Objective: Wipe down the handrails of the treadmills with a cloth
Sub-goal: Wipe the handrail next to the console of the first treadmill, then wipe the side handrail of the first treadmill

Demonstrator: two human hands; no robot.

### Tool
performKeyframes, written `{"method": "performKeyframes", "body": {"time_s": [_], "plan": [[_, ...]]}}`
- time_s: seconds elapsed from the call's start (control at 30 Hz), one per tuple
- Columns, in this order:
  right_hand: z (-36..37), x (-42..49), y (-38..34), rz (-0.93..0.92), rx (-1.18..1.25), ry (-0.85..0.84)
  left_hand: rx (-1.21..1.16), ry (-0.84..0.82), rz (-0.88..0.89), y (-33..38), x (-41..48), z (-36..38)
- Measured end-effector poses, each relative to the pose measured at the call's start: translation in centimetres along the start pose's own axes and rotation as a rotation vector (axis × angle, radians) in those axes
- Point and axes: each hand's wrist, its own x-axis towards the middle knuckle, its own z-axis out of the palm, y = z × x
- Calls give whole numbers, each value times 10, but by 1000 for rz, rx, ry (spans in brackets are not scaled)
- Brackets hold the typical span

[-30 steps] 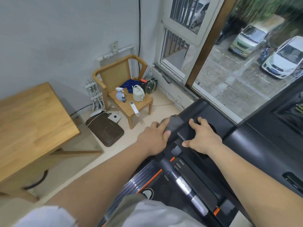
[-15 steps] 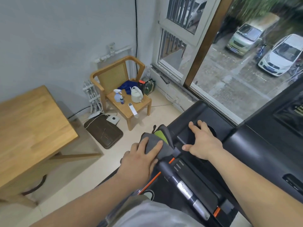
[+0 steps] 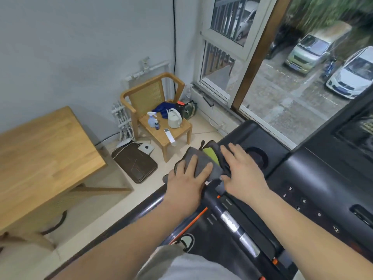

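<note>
Left hand [image 3: 188, 181] – fingers spread and nearly straight, pressing flat on the grey cloth [image 3: 198, 156], which has a yellow-green patch. The cloth lies over the top end of the left handrail [image 3: 150, 204], where it meets the treadmill console [image 3: 302, 178]. Right hand [image 3: 243, 175] – flat, palm down on the console just beside the cloth, gripping nothing, its index finger over the cloth's edge.

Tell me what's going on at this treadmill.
A person is wiping the treadmill with a grey cloth. The left hand presses flat on the cloth at the top end of the left handrail. The right hand rests flat on the black console beside it, next to the round cup holder. A spray bottle sits on the wooden chair by the wall.
</note>
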Motion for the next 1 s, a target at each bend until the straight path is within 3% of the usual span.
{"method": "performKeyframes", "body": {"time_s": [0.07,0.13,0.2,0.33,0.53,0.73,0.83,1.0], "plan": [[3,-7,-22,-220,104,-45,-22,7,24,8,-11,-3],[7,-8,-41,-299,214,-195,-117,36,58,12,-25,-8],[16,-3,-48,-311,257,-261,-239,127,45,14,-48,-10],[39,9,-54,-329,-1,-178,-370,294,-100,23,-116,11],[39,17,-73,-227,-129,-325,-476,255,-241,20,-165,26],[61,-7,-94,-147,-201,-155,-562,275,-323,5,-180,21],[73,-23,-121,-94,-147,-149,-583,296,-352,-16,-195,17],[102,-60,-179,-303,-136,-108,-575,263,-349,-49,-221,16]]}}
